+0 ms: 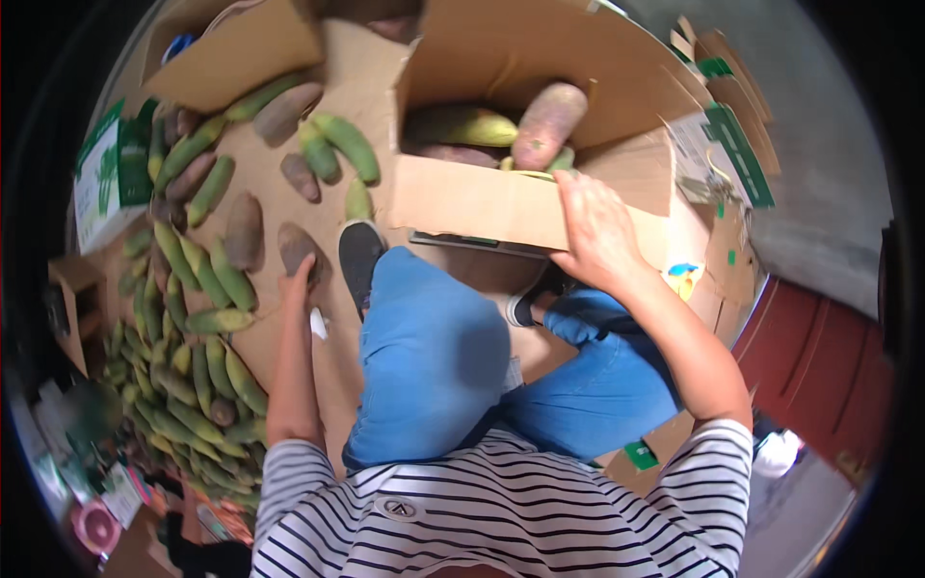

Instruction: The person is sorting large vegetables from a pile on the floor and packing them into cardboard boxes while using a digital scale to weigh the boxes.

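Observation:
On the cardboard-covered floor to my left, my left hand grips the lower end of a dull purplish radish. My right hand holds the near wall of an open cardboard box, its fingers bent over the top edge. Inside that box lie a large purplish radish and a long green-yellow radish. More radishes under them are partly hidden by the near wall.
Many green radishes are heaped at the left, with several loose ones farther off. A white and green carton stands at the far left. Another open box is at the back. Folded cardboard leans at the right.

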Available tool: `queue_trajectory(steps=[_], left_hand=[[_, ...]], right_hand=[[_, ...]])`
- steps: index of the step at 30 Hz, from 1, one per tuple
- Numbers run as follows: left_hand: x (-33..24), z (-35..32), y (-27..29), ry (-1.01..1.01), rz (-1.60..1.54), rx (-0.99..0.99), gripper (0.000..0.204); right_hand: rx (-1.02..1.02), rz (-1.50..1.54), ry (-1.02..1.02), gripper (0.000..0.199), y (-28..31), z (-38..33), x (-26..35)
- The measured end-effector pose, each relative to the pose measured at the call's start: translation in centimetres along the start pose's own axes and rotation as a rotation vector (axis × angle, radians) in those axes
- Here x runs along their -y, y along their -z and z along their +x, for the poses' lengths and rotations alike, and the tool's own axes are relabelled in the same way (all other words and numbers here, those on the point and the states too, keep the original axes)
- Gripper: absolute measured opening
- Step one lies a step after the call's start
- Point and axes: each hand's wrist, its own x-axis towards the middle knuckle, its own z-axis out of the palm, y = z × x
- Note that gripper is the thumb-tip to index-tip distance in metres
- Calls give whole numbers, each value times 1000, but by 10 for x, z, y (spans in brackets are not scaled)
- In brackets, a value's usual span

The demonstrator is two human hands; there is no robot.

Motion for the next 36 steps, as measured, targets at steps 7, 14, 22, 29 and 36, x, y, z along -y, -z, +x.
queue_trajectory(steps=[7, 14, 22, 29, 36], left_hand=[[-92, -140, -6, -358, -118, 129, 65], [-272, -259, -106, -1092, 122, 360, 85], [-306, -278, -204, -1148, 563, 630, 46], [-281, -289, -146, -1217, 630, 483, 31], [-282, -380, -140, -1348, 423, 470, 35]], right_hand=[[-24, 101, -3, 87, 0, -3, -4], [-31, 49, -4, 82, -4, -5, -3], [-103, 41, 24, 84, -10, -11, -3], [-112, 75, 29, 86, -13, -8, -1], [-72, 110, 70, 91, -4, -5, -15]])
